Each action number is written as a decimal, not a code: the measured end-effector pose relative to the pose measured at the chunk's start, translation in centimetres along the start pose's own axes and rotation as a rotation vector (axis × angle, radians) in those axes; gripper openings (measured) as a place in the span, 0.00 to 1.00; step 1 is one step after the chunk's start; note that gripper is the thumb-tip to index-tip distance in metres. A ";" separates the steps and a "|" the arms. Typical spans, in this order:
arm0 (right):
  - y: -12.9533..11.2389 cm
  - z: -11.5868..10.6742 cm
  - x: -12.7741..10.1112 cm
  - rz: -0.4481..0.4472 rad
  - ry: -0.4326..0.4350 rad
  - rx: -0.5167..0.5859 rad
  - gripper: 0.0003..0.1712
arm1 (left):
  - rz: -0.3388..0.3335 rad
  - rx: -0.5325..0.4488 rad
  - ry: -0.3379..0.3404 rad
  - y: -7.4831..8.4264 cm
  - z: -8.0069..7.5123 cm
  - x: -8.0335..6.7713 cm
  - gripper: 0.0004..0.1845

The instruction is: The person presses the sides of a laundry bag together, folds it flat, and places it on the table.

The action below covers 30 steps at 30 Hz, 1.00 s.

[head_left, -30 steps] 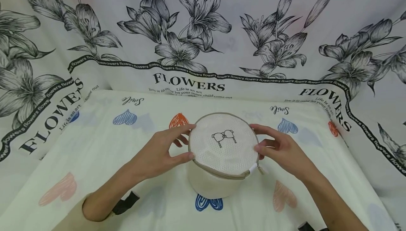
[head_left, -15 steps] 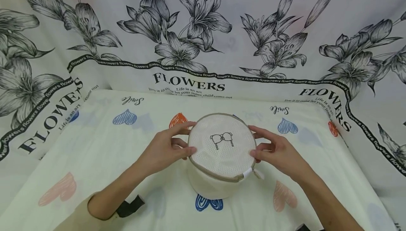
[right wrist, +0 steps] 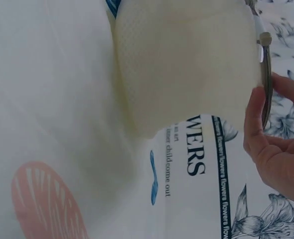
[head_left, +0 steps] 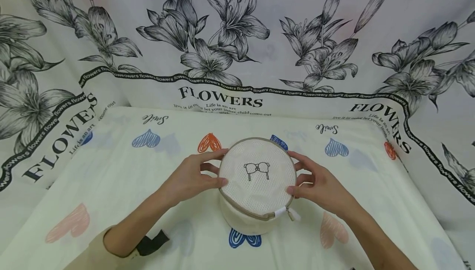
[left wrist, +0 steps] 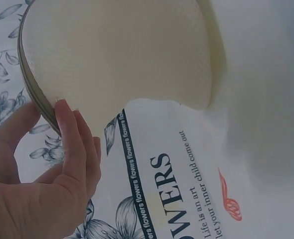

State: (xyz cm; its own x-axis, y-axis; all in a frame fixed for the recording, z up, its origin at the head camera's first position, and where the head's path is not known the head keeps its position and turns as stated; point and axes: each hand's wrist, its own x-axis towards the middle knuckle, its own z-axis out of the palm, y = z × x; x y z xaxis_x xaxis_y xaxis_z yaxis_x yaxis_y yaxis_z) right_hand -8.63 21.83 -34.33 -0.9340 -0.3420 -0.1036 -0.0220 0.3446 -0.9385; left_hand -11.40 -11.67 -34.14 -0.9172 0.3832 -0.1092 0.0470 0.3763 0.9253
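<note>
Though head-view only, drawing (head_left: 257, 168) on pouch (head_left: 256, 193)

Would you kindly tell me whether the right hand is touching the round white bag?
Touching: in the right wrist view, the right hand pinches the bag by its zippered edge.

Pouch (head_left: 256, 193) on sheet (head_left: 118, 175), btwn L fingers (head_left: 213, 154) & R fingers (head_left: 304, 160) (cloth (head_left: 274, 70) bhnd).
</note>
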 end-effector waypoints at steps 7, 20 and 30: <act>0.2 0.5 -0.3 0.076 -0.003 -0.016 0.48 | -0.047 -0.047 0.022 -0.3 0.4 0.3 0.37; 1.4 1.3 -0.7 0.063 -0.052 -0.046 0.56 | -0.058 -0.036 0.097 -1.1 1.4 0.5 0.28; 2.2 2.2 -0.9 0.034 -0.055 -0.095 0.59 | -0.074 0.106 0.084 -1.9 1.4 0.4 0.34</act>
State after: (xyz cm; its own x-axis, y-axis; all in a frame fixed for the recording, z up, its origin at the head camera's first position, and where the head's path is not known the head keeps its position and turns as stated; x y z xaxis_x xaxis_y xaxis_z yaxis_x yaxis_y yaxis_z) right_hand -7.00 20.97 -37.06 -0.9139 -0.3752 -0.1550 -0.0268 0.4367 -0.8992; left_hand -11.25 -11.01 -36.42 -0.9492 0.2811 -0.1412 0.0153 0.4898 0.8717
